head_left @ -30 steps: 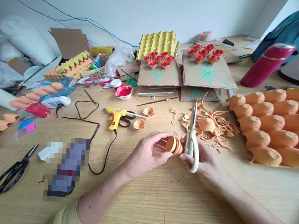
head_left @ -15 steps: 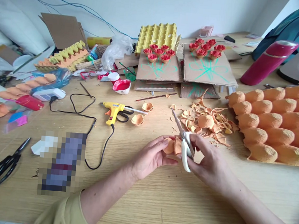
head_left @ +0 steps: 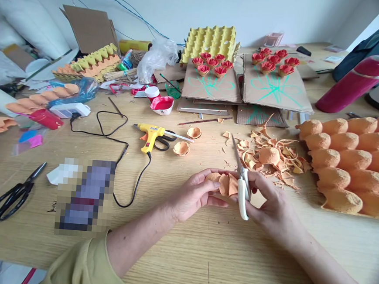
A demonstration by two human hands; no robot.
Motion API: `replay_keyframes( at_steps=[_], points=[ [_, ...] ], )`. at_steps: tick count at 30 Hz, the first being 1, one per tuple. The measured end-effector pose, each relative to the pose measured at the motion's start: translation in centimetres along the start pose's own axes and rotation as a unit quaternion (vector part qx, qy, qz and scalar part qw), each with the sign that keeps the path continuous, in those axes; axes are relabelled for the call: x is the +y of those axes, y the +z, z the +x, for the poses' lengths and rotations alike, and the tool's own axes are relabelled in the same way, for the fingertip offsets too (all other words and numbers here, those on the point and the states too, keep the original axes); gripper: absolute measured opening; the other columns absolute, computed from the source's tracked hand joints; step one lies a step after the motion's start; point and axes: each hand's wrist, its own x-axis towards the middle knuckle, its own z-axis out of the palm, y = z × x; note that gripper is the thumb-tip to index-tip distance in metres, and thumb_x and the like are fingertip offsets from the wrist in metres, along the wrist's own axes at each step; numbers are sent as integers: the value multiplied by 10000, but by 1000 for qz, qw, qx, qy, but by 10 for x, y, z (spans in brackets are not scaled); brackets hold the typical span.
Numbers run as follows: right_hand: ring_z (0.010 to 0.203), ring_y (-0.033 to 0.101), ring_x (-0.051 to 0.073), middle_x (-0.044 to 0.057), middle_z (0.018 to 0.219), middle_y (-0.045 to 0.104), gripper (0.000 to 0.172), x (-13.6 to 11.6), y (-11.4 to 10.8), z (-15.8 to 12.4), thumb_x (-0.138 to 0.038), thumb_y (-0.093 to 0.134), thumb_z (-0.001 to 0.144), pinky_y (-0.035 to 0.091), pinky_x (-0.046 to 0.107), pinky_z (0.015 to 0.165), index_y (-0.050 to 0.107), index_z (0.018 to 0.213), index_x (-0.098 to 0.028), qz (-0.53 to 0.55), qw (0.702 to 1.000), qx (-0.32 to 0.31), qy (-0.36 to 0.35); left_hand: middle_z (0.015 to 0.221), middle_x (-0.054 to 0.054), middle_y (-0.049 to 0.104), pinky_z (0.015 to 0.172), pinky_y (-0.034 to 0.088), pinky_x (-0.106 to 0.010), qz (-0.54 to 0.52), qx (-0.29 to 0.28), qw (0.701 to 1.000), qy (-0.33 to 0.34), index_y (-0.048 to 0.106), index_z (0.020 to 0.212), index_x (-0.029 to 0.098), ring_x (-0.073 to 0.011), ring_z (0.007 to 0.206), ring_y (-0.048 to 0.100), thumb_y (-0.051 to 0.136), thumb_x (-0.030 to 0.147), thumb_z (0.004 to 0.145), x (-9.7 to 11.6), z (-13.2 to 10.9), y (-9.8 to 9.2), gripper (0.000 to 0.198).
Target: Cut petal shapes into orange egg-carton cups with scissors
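Note:
Between the fingers of my left hand (head_left: pixel 193 197) is an orange egg carton cup (head_left: pixel 224 184), its edge cut into petal shapes. My right hand (head_left: pixel 272 207) grips white-handled scissors (head_left: pixel 243 192) right beside the cup, blades pointing up and away from me. Whether the blades touch the cup I cannot tell. Beyond the scissors lies a heap of orange carton scraps (head_left: pixel 284 169) with a whole cup (head_left: pixel 269 156) in it. Two trimmed, flower-like cups (head_left: pixel 181 149) sit left of the blades, near the tip of a yellow glue gun (head_left: pixel 152 137).
An orange egg tray (head_left: pixel 351 172) fills the right side, with a magenta bottle (head_left: pixel 358 85) behind it. Cardboard sheets (head_left: pixel 277 90) bearing red carton flowers stand at the back. Black scissors (head_left: pixel 16 194) lie at left. The glue gun's cord (head_left: pixel 136 186) runs across the table.
The view has shifted, so the table's things appear farther right. In my left hand the cup has turned a little, showing more cut petals. My right hand still holds the scissors.

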Motion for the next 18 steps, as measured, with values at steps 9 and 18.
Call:
replay_keyframes(
  at_steps=[9,18],
  points=[
    [722,527,172,9,869,590,232,3,2,-2,-279,663,884,446,310,661,560,1090,-259,47,995,72,41,1136,-118,644,581,542,-235,177,28,982,65,571,1204,179,-219,949,680,544,312,903,18,-3,-10,330],
    [755,547,162,9,907,611,307,4,10,0,-434,717,844,465,271,658,606,1057,-244,252,957,29,143,1273,-135,563,1044,470,-486,749,108,596,270,479,1345,171,-260,1201,550,445,200,986,27,-4,-28,361]
  ],
)
